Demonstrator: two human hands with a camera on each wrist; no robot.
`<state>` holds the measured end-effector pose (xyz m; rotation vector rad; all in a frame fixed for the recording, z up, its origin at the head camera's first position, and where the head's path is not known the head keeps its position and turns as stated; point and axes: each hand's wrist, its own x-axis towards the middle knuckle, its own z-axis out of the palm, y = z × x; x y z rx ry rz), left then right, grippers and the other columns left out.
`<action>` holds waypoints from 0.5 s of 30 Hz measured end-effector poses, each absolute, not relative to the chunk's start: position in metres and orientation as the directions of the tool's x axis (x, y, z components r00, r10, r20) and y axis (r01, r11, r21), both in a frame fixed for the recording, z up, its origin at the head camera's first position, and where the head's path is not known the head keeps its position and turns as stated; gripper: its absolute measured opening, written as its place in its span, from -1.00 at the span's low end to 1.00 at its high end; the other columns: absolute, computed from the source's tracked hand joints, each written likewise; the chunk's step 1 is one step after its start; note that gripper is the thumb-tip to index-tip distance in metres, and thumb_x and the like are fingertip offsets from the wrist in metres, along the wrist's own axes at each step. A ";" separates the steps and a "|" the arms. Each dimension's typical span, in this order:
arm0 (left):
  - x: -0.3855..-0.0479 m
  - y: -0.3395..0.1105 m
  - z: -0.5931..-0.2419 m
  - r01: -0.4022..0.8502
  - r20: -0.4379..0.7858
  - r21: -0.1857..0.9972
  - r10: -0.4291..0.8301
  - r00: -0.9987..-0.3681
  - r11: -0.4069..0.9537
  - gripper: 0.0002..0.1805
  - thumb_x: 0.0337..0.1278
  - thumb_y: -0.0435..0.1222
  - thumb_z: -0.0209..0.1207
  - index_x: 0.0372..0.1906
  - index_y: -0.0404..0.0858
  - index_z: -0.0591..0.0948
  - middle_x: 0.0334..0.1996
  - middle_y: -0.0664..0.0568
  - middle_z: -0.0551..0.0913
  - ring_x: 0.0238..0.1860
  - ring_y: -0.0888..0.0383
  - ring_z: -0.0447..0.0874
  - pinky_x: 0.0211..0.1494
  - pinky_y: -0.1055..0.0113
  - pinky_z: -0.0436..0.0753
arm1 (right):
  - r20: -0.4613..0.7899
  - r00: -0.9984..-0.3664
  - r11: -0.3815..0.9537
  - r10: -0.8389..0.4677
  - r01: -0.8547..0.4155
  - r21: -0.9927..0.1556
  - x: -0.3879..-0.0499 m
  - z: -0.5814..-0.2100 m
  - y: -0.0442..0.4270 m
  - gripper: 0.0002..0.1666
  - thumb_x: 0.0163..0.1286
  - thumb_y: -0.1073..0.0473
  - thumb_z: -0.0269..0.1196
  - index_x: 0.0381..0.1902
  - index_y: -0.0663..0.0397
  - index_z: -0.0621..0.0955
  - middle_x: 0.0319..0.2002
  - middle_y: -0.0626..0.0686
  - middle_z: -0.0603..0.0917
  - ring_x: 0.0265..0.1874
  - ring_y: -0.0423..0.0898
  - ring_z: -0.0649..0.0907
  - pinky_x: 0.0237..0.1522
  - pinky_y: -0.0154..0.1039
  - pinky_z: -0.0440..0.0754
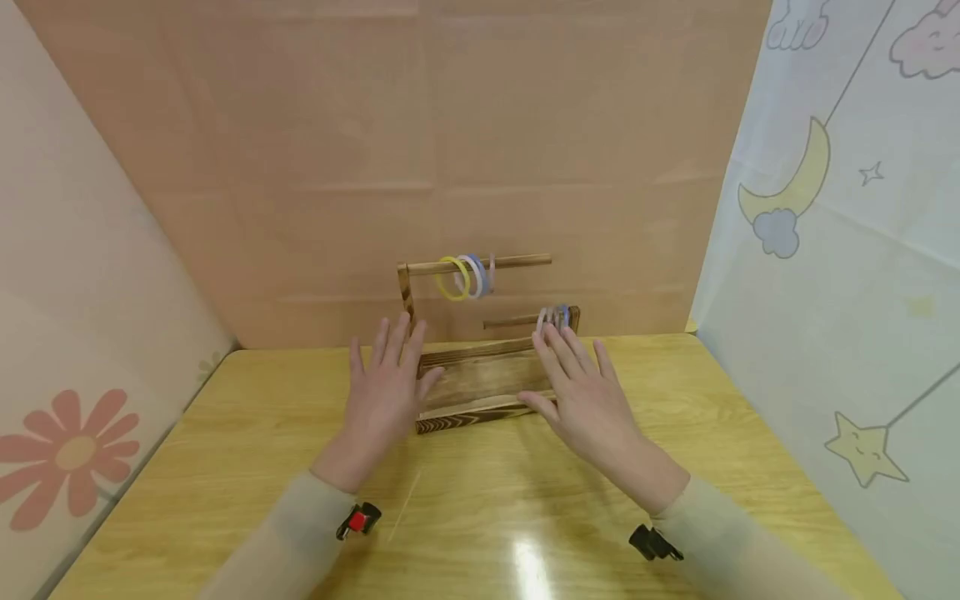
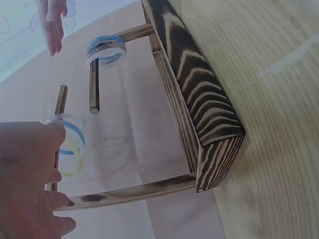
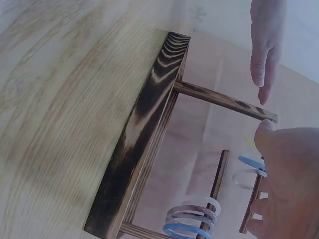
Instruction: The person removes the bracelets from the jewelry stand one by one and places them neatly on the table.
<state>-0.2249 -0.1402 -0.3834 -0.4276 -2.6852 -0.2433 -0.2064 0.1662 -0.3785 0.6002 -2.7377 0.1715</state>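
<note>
A dark-grained wooden rack (image 1: 480,415) with two horizontal rods stands on the table. Its upper rod (image 1: 522,261) carries a yellow ring (image 1: 467,287), a white ring, a blue ring (image 1: 483,275) and a pale pinkish one. Several rings, clear, greyish and blue (image 2: 107,39), hang on the lower rod (image 2: 94,84) at the right. My left hand (image 1: 384,392) hovers before the rack's left side, fingers spread and straight. Over the right part of the base is my right hand (image 1: 588,400), its fingers extended too, overlapping the lower rings in the head view. Neither hand holds anything.
The light wooden table (image 1: 480,517) runs under both arms. Behind the rack hangs a brown backdrop (image 1: 480,150). A flower-printed panel (image 1: 112,292) stands at the left, and one with a moon and stars (image 1: 840,333) at the right.
</note>
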 end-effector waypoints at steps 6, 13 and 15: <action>-0.234 -0.143 -0.380 0.295 0.406 0.154 0.212 -0.889 0.943 -0.09 0.71 0.16 0.10 0.82 -0.19 0.07 0.78 -0.23 0.04 0.78 -0.29 -0.13 0.63 -0.54 -0.18 | 0.330 -0.863 0.907 -0.383 -0.419 -0.043 -0.210 -0.375 0.165 0.10 0.69 -0.42 0.09 0.85 -0.04 -0.04 0.80 0.13 0.01 0.78 0.17 0.00 0.68 0.37 -0.19; -0.244 -0.147 -0.384 0.272 0.423 0.202 0.166 -0.891 0.941 -0.07 0.72 0.13 0.10 0.82 -0.25 0.02 0.75 -0.25 0.14 0.76 -0.31 -0.05 0.62 -0.55 -0.15 | 0.331 -0.861 0.906 -0.386 -0.422 -0.041 -0.213 -0.370 0.161 0.08 0.70 -0.41 0.10 0.84 0.00 0.01 0.81 0.11 -0.02 0.77 0.17 0.01 0.69 0.35 -0.19; -0.247 -0.148 -0.385 0.270 0.434 0.216 0.155 -0.888 0.938 -0.07 0.72 0.12 0.10 0.82 -0.26 0.02 0.73 -0.27 0.20 0.75 -0.31 -0.01 0.62 -0.55 -0.13 | 0.329 -0.862 0.905 -0.385 -0.423 -0.050 -0.213 -0.370 0.160 0.08 0.70 -0.41 0.11 0.84 0.01 0.01 0.82 0.09 -0.06 0.78 0.15 -0.03 0.69 0.34 -0.22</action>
